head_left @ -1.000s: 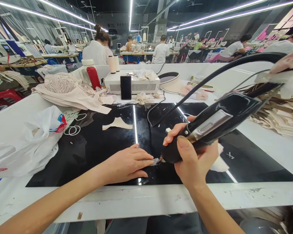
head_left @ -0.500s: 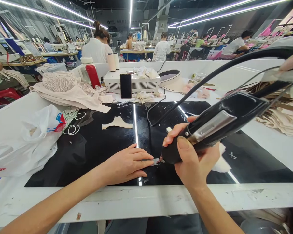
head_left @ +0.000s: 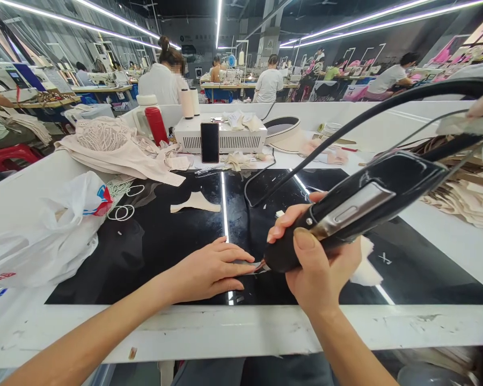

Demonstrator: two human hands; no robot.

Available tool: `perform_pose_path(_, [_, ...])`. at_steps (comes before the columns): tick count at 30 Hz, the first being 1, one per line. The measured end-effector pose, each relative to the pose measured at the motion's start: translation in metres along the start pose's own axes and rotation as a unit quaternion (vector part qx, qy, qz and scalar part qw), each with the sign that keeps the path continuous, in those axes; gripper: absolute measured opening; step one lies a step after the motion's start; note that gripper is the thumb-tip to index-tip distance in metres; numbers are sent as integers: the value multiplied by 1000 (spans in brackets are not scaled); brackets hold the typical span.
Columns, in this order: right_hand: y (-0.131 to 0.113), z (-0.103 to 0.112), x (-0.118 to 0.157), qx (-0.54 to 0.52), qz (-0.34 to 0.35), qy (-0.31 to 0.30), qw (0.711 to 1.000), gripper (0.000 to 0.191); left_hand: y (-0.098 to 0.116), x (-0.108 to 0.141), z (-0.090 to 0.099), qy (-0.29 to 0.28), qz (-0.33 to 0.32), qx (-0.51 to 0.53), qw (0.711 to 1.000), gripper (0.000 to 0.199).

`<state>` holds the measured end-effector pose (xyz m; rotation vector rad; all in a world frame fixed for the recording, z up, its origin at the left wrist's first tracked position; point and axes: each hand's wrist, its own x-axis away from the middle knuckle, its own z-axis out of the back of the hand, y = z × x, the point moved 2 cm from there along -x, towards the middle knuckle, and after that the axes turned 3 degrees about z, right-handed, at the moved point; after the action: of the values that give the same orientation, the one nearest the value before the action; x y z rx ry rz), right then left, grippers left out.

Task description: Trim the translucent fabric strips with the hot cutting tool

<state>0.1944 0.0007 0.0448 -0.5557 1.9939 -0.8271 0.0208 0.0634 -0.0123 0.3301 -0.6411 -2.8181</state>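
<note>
My left hand point(head_left: 209, 272) lies flat on a black glossy sheet point(head_left: 156, 252), fingers stretched to the right. Its fingertips press on a small translucent strip point(head_left: 251, 271), mostly covered by them. My right hand point(head_left: 320, 273) is wrapped round a black corded hand tool point(head_left: 374, 198) with a silver lever along its body. The tool slants down to the left, and its small copper-coloured tip point(head_left: 261, 265) meets the strip beside my left fingertips. Farther back on the sheet lies a curved beige fabric piece point(head_left: 195, 201). White pieces point(head_left: 368, 268) show partly behind my right hand.
A white plastic bag point(head_left: 52, 236) and thin cord loops point(head_left: 121, 213) lie at left, beige garments point(head_left: 116, 147) behind. A phone point(head_left: 210, 142) leans on a white box point(head_left: 241, 140). The tool's black cable point(head_left: 346, 115) arches right. Fabric stacks point(head_left: 454, 198) stand right.
The tool's tip has edged left, closer to my left fingertips, over the strip. Both hands keep their hold, and the whole view has shifted slightly.
</note>
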Motion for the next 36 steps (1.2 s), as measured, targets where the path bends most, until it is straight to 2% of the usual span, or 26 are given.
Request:
perform_pose_path(6, [3,-2,4,6,-10,13,1000,48,0,0,0,-6,8,11,1000,37])
perform_pose_path(11, [4,-3,5,17,1,-1,1000,39,2,-1,3,-7,20,45,999,41])
perform_pose_path(14, [5,-4,6,7,5,-15,1000,39,0,1,5,24,47,77,996,46])
perform_pose_path(18, [3,-4,5,1,4,-18,1000,42,-10,8,7,106,109,54,987,37])
perform_pose_path(21, [-1,-2,2,5,9,-14,1000,42,-20,14,8,142,157,27,977,30])
perform_pose_path(24, [-5,1,-2,24,22,-12,999,43,-25,17,8,152,184,20,971,26])
perform_pose_path(31, [-5,7,-13,85,50,-32,995,36,-21,15,7,146,192,64,968,9])
perform_pose_path(33, [-9,12,-14,110,107,8,988,41,-20,14,6,147,197,80,966,9])
perform_pose_path(35, [-16,19,-8,145,192,112,964,46,-19,14,5,150,202,92,963,11])
perform_pose_path(36, [-20,24,-3,170,231,159,945,43,-20,14,5,152,203,97,962,12])
